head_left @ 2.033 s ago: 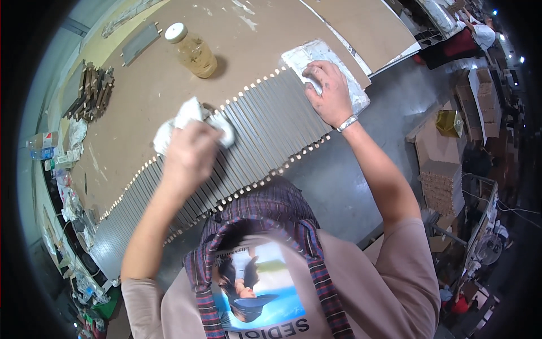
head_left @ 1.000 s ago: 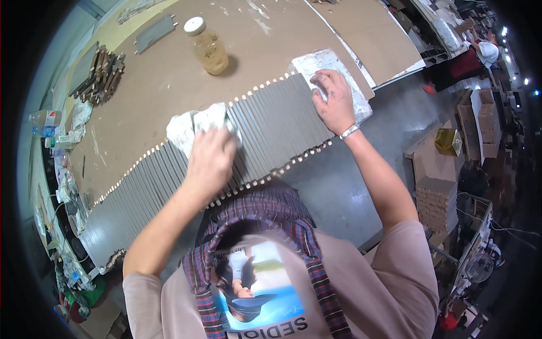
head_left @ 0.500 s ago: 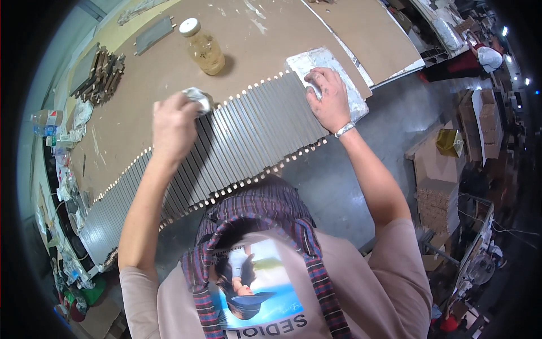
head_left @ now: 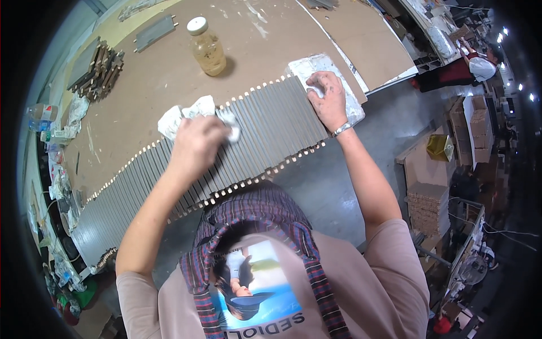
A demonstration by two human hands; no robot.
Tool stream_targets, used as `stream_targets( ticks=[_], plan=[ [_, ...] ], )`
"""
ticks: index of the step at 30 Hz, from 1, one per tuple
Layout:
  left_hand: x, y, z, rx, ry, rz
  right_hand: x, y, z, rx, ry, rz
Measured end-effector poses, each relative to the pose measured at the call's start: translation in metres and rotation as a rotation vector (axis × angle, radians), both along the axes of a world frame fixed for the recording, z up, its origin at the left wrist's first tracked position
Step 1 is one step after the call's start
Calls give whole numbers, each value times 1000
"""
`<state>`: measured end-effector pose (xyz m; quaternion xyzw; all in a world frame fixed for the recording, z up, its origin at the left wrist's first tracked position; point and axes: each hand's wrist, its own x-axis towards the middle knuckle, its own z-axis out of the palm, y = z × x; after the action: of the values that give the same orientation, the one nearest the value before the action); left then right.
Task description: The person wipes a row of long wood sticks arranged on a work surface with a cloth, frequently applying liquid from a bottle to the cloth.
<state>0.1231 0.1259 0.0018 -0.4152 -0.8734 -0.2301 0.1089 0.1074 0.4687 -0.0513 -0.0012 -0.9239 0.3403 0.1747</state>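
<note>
A: Anyone else look at this? Where was the row of grey slats (head_left: pixel 274 116), and what step was that?

B: Along the near edge of the table (head_left: pixel 141 99), side by side, right end by the white-smeared block (head_left: pixel 351 107). Looked like a wipe-down to me: the left hand (head_left: pixel 197 141) was bunched on a white cloth (head_left: pixel 200 107) over the slats, kinda blurry.

A: And the right hand (head_left: pixel 329 97)?

B: Loosely arched at that end, thumb and fingers apart, nothing seen between. Couldn't tell how hard it pressed. I'd say the next stroke called for even pressure and a steadied end.
</note>
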Motion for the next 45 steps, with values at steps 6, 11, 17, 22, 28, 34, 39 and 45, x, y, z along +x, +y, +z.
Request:
stream_targets(
  ticks=[6, 11, 17, 22, 28, 34, 39, 45],
  plan=[
    [-34, -14, 43, 574, -880, 214, 6, -93, 60, -285, 37, 336],
    [-25, -19, 59, 792, -859, 233, -21, -175, 96, -1110, -341, 610],
    [-21, -60, 27, 700, -852, 436, -43, -173, 111, -885, -309, 510],
    [-36, -106, 61, 717, -765, 324, -57, -170, 127, -921, -420, 625],
    [-45, -161, 89, 1025, -671, 317, -81, -194, 121, -851, -210, 529],
    [-43, -145, 81, 800, -879, 439, -59, -256, 118, -467, -416, 679],
    [-47, -153, 50, 904, -926, 409, -80, -261, 81, -479, -291, 655],
    [-43, -150, 54, 918, -872, 574, -102, -220, 67, -454, -187, 419]
  ],
)
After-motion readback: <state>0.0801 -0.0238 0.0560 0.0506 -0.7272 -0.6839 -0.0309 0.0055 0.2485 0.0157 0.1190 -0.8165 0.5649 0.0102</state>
